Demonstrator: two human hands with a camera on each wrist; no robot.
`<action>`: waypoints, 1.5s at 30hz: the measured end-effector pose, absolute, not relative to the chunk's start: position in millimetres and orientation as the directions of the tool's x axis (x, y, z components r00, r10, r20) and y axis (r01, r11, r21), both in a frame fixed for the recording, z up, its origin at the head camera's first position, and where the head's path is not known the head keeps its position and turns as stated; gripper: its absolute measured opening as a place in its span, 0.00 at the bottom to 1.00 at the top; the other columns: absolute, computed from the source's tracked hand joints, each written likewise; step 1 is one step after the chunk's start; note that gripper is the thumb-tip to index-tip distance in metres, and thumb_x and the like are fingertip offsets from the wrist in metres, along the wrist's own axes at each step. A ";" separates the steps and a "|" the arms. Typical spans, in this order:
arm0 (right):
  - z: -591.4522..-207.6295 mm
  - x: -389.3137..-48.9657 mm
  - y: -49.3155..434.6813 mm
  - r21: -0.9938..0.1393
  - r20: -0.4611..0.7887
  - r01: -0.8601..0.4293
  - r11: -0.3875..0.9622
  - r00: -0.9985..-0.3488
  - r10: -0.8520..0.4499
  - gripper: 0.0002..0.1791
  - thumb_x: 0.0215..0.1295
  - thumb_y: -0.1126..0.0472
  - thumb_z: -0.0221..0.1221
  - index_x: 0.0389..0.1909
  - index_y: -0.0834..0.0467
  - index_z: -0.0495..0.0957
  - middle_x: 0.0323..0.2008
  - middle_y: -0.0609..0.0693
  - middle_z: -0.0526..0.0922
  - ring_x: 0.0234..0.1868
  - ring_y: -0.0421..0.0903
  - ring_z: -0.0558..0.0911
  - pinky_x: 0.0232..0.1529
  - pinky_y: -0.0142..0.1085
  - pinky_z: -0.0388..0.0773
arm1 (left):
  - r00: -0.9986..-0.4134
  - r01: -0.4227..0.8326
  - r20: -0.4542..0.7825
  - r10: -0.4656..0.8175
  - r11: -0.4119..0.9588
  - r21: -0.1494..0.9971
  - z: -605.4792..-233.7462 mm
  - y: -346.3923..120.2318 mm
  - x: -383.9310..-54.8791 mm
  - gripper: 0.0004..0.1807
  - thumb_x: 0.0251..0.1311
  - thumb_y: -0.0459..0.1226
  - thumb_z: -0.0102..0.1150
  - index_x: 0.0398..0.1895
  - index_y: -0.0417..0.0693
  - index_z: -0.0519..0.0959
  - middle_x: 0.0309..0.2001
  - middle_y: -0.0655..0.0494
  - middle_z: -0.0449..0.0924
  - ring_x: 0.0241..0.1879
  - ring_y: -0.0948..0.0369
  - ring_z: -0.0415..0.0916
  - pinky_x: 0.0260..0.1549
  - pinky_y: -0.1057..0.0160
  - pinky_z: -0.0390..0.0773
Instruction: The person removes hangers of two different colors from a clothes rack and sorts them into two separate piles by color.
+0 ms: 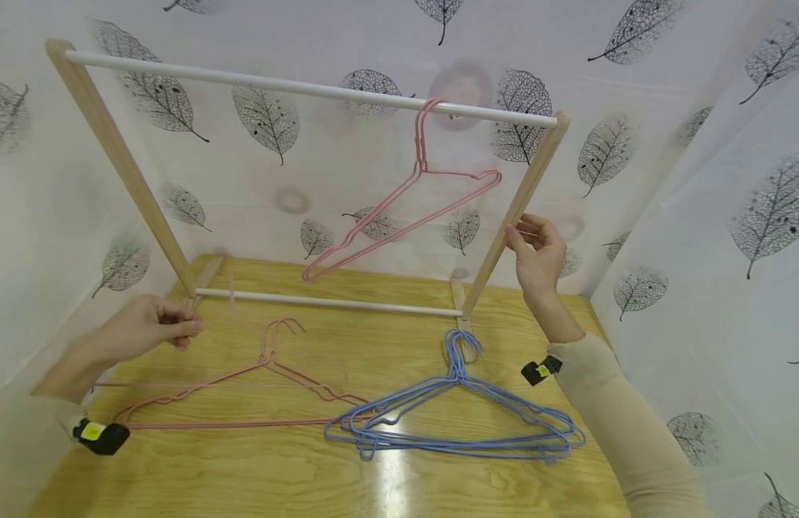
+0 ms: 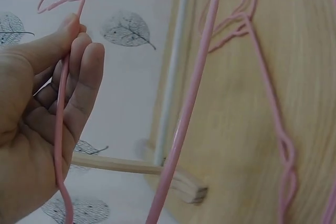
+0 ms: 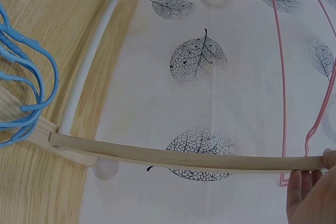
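My left hand [image 1: 137, 332] is raised at the left of the table, pinching the wire of a pink hanger [image 2: 61, 103] between thumb and fingers. In the head view that hanger is blurred and faint. On the right, my right hand [image 1: 540, 255] grips the wooden right post [image 1: 533, 173] of a clothes rack, thumb in front. Two pink hangers [image 1: 421, 144] hang together from the rack's white top rail [image 1: 257, 82], right of its middle. More pink hangers [image 1: 244, 424] lie on the table at front left.
Several blue hangers [image 1: 459, 376] lie stacked at front right, hooks close to the rack's right foot [image 1: 459, 295]. A lower white rail [image 1: 328, 302] joins the posts near the wooden table [image 1: 295, 482]. Leaf-patterned sheeting [image 1: 386, 29] encloses the back and sides.
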State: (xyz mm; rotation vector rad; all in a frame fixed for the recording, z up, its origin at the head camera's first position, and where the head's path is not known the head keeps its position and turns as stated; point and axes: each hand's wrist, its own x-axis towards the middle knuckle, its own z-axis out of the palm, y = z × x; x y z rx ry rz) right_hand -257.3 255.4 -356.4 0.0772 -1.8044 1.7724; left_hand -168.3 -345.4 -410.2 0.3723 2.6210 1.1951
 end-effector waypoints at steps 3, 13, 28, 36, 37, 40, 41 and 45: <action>-356.2 -257.2 254.9 -0.893 0.444 -0.437 0.107 -0.819 0.364 0.11 0.69 0.72 0.66 0.51 0.62 0.83 0.39 0.45 0.82 0.39 0.39 0.83 0.44 0.25 0.91 | -0.935 0.115 -0.130 0.329 0.631 0.768 -424.5 -346.8 -165.6 0.15 0.78 0.37 0.58 0.50 0.32 0.86 0.28 0.61 0.86 0.30 0.60 0.86 0.35 0.67 0.89; -356.7 -257.6 255.1 -0.893 0.444 -0.438 0.105 -0.818 0.366 0.11 0.69 0.72 0.66 0.49 0.59 0.84 0.39 0.45 0.83 0.39 0.39 0.84 0.43 0.25 0.90 | -0.903 0.142 -0.113 0.414 0.537 0.832 -468.4 -351.5 -160.7 0.17 0.78 0.34 0.57 0.52 0.23 0.83 0.28 0.60 0.86 0.28 0.65 0.84 0.33 0.66 0.91; -357.0 -258.6 255.8 -0.894 0.443 -0.436 0.107 -0.818 0.367 0.11 0.69 0.71 0.66 0.50 0.59 0.84 0.39 0.45 0.83 0.39 0.39 0.83 0.43 0.25 0.90 | -0.875 -0.152 -0.334 0.351 0.455 0.878 -503.3 -345.9 -171.4 0.23 0.76 0.39 0.61 0.56 0.22 0.81 0.39 0.57 0.89 0.37 0.64 0.88 0.41 0.63 0.93; -356.9 -259.3 254.6 -0.889 0.453 -0.442 0.118 -0.814 0.363 0.11 0.70 0.71 0.66 0.49 0.58 0.83 0.39 0.44 0.83 0.39 0.38 0.83 0.43 0.25 0.90 | -0.894 -0.110 -0.329 0.304 0.562 0.820 -509.4 -342.7 -174.7 0.24 0.75 0.45 0.63 0.58 0.30 0.83 0.52 0.41 0.89 0.44 0.66 0.85 0.42 0.69 0.89; -357.0 -259.4 254.6 -0.889 0.453 -0.443 0.117 -0.814 0.363 0.11 0.70 0.71 0.66 0.49 0.58 0.83 0.39 0.44 0.83 0.39 0.38 0.83 0.43 0.25 0.90 | -0.902 -0.098 -0.321 0.290 0.586 0.805 -508.6 -341.7 -174.4 0.25 0.74 0.46 0.63 0.59 0.31 0.83 0.55 0.39 0.87 0.45 0.67 0.84 0.42 0.70 0.88; -357.1 -259.2 254.7 -0.889 0.454 -0.442 0.120 -0.814 0.363 0.10 0.70 0.71 0.66 0.49 0.58 0.83 0.40 0.44 0.83 0.39 0.38 0.83 0.43 0.25 0.90 | -0.923 -0.079 -0.295 0.245 0.631 0.772 -504.4 -338.8 -173.4 0.27 0.74 0.49 0.64 0.61 0.35 0.83 0.60 0.38 0.85 0.50 0.72 0.79 0.44 0.75 0.84; -357.1 -259.1 254.8 -0.889 0.453 -0.441 0.121 -0.814 0.363 0.10 0.70 0.71 0.66 0.50 0.58 0.83 0.40 0.44 0.83 0.39 0.39 0.83 0.44 0.25 0.90 | -0.927 -0.081 -0.286 0.241 0.617 0.783 -502.2 -338.0 -173.4 0.28 0.74 0.49 0.64 0.62 0.34 0.82 0.60 0.38 0.85 0.49 0.72 0.81 0.45 0.75 0.85; -357.1 -258.8 255.1 -0.890 0.452 -0.440 0.121 -0.814 0.364 0.10 0.70 0.70 0.66 0.50 0.59 0.83 0.39 0.44 0.83 0.39 0.39 0.84 0.43 0.25 0.90 | -0.939 -0.049 -0.198 0.282 0.462 0.886 -490.6 -334.5 -176.5 0.26 0.76 0.43 0.62 0.65 0.29 0.78 0.53 0.53 0.91 0.46 0.71 0.87 0.47 0.72 0.89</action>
